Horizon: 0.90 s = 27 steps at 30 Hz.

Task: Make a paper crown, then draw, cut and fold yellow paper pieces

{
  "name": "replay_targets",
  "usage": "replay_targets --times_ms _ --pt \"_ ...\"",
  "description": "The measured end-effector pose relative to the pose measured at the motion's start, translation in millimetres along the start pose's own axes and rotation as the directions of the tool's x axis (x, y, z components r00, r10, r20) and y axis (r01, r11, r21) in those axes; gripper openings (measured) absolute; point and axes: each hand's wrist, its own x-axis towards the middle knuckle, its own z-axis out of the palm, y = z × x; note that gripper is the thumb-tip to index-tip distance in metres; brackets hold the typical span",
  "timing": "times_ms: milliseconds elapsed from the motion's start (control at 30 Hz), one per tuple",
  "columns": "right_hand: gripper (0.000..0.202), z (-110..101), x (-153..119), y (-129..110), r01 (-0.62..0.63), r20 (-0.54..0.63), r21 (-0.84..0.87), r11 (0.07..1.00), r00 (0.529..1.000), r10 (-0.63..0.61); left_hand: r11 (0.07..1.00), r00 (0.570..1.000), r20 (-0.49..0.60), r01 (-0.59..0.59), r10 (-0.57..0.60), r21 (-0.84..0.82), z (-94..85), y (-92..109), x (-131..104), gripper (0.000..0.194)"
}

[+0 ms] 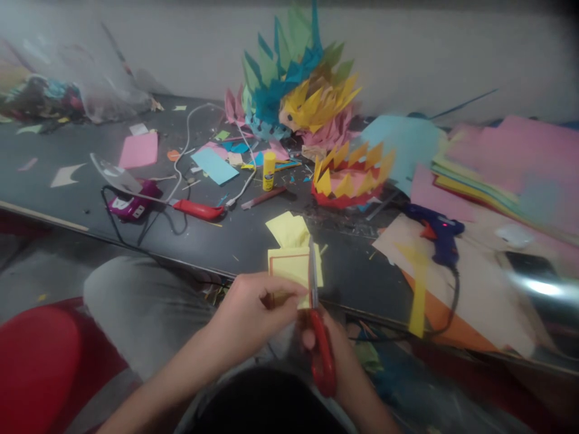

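Observation:
My left hand [260,301] pinches a piece of yellow paper [289,268] with a brown line along its edges, held over the table's front edge. In my right hand [332,337] are scissors with red handles [323,355]. Their blades point away from me and lie along the right side of the paper, close to the brown line. Whether the blades are apart is hard to tell. Another folded yellow paper [288,229] lies just beyond on the dark table.
A glue stick [268,172], a red-handled tool [199,209] and a purple power adapter [133,200] lie ahead. Farther back stand paper-spiked models [307,84] and an orange-red paper ring [348,196]. A glue gun [436,229], its cord and coloured sheets [520,154] occupy the right.

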Motion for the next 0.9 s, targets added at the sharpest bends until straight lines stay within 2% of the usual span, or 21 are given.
replay_targets --times_ms 67,133,200,300,400,500,600,733,833,900 --pt "0.051 0 -3 -8 0.045 0.025 0.071 0.996 0.999 -0.047 0.999 0.999 -0.003 0.035 -0.035 -0.022 -1.8 0 0 0.019" --pt "0.053 -4 -6 -20 0.188 0.068 0.077 0.979 0.979 -0.193 0.997 0.997 0.016 0.071 -0.07 -0.041 -4.3 0 0 0.018" --pt "0.045 -10 -6 -37 0.37 0.091 0.032 0.929 0.924 -0.371 0.993 0.992 0.08 0.105 -0.101 -0.045 -6.5 0 0 0.018" --pt "0.031 -16 1 -62 0.51 0.09 -0.08 0.856 0.859 -0.504 0.989 0.961 0.24 0.149 -0.141 -0.016 -8.0 0 -1 0.021" --pt "0.031 -16 13 -79 0.526 0.082 -0.106 0.844 0.85 -0.52 0.988 0.919 0.363 0.148 -0.153 0.042 -8.5 -1 -1 0.023" --pt "0.029 -16 22 -81 0.513 0.069 -0.103 0.852 0.858 -0.509 0.991 0.912 0.391 0.099 -0.127 0.091 -12.0 1 1 0.024" --pt "0.028 -19 23 -78 0.516 0.055 -0.122 0.848 0.857 -0.513 0.995 0.933 0.355 0.032 -0.065 0.1 -18.7 3 3 0.023" --pt "0.025 -23 16 -79 0.488 0.059 -0.228 0.843 0.871 -0.488 0.991 0.982 0.189 -0.014 -0.011 0.131 -23.9 2 5 0.021" --pt "0.022 -23 10 -78 0.457 0.021 -0.24 0.856 0.884 -0.467 0.992 0.995 0.098 -0.038 0.026 0.121 -20.9 -1 6 0.021" --pt "0.023 -22 8 -75 0.456 -0.027 -0.209 0.865 0.882 -0.471 0.994 0.995 0.084 -0.064 0.057 0.087 -17.4 -2 5 0.02"
